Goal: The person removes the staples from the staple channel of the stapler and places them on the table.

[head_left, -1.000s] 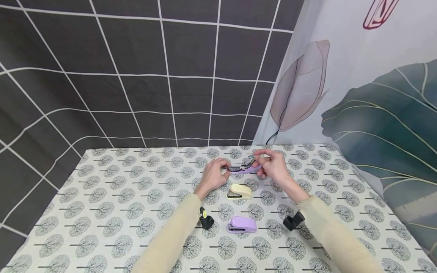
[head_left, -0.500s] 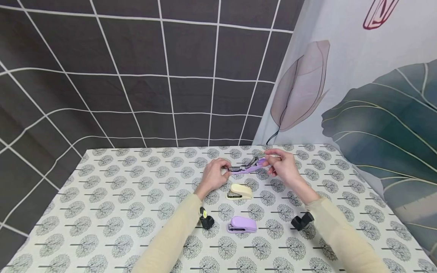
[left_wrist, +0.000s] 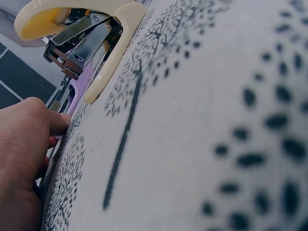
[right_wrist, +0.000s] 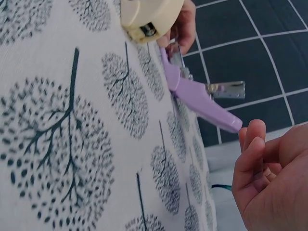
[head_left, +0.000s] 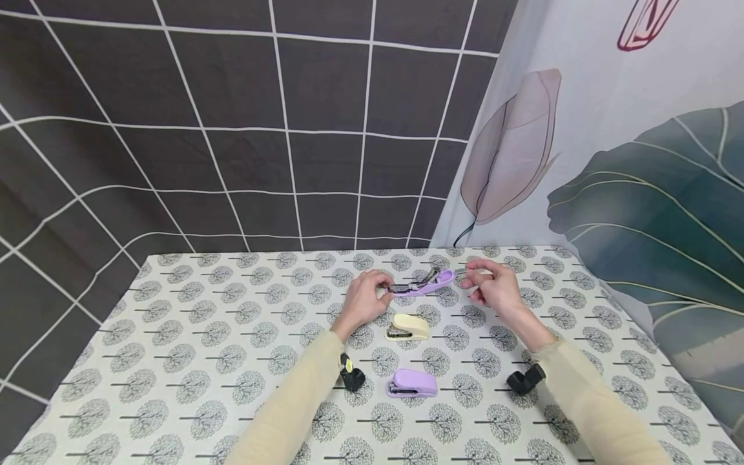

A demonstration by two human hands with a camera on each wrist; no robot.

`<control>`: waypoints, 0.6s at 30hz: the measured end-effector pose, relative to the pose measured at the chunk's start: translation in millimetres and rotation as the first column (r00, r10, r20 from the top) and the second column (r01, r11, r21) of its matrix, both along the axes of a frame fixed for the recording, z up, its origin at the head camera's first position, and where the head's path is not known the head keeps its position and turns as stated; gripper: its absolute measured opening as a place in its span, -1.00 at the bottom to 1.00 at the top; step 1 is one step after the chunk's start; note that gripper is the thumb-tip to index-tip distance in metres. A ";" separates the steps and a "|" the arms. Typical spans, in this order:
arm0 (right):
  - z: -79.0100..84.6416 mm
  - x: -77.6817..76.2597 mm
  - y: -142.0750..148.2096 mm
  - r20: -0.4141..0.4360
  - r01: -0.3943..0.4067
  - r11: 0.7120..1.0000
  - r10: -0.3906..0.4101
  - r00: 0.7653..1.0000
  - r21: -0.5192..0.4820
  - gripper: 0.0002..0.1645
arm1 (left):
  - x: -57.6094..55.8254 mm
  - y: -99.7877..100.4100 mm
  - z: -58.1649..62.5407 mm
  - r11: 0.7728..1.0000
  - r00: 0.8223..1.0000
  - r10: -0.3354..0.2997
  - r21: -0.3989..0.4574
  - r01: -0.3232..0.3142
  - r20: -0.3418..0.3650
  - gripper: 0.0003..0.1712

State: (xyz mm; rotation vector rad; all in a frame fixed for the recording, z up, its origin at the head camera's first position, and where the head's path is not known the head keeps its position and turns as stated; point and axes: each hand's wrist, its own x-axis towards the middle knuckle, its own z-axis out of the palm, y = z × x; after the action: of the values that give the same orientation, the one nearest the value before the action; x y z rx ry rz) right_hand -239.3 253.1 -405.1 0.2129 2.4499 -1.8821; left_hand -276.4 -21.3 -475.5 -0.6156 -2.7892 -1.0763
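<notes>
An opened purple stapler (head_left: 426,284) lies across the far middle of the table, its purple top swung back and its metal magazine raised. My left hand (head_left: 365,298) grips its left end; in the left wrist view the thumb (left_wrist: 55,122) presses there. Just off the stapler's right end, my right hand (head_left: 494,287) pinches a thin silvery strip (head_left: 462,274), too small to name. In the right wrist view, the curled right fingers (right_wrist: 251,154) stand beyond the tip of the purple top, and the strip is hidden.
A cream stapler (head_left: 409,327) stands just nearer than the opened one. Closer to me sits another purple stapler (head_left: 411,383), closed. The tree-print cloth (head_left: 192,336) covers the table, with a dark gridded curtain (head_left: 232,161) behind it.
My right hand has drawn away to the right from the opened stapler, taking the thin silvery strip along, so the stapler's purple top now shows fully. The left hand has stayed put.
</notes>
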 end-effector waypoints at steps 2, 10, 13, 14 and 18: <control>-2.1 -0.3 2.1 0.011 0.007 1.000 -0.007 1.000 -0.003 -0.55 | 0.4 -0.1 0.3 1.000 1.000 0.002 -0.002 -0.002 0.001 -0.73; -7.4 -0.1 5.9 0.046 0.000 1.000 -0.001 0.999 0.015 -0.55 | 2.0 0.2 1.0 1.000 1.000 0.003 0.001 -0.003 0.007 -0.71; -11.9 -0.5 7.4 0.051 -0.008 0.999 0.007 0.999 0.034 -0.57 | 1.8 0.6 1.3 1.000 1.000 0.005 -0.005 -0.005 0.008 -0.72; -13.9 -0.6 8.0 0.052 -0.012 0.999 0.010 0.999 0.041 -0.57 | 1.6 0.7 1.3 1.000 1.000 0.006 -0.005 -0.006 0.008 -0.72; -22.8 -1.0 9.9 0.063 -0.024 0.998 0.020 0.998 0.061 -0.59 | 1.0 0.6 1.3 1.000 1.000 0.006 -0.003 -0.006 0.008 -0.71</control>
State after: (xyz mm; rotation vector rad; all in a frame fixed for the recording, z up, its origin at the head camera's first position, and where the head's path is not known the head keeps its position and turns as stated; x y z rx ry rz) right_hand -240.4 263.0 -427.9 0.2422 2.4614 -1.7647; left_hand -275.4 -20.6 -474.2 -0.6042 -2.7985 -1.0761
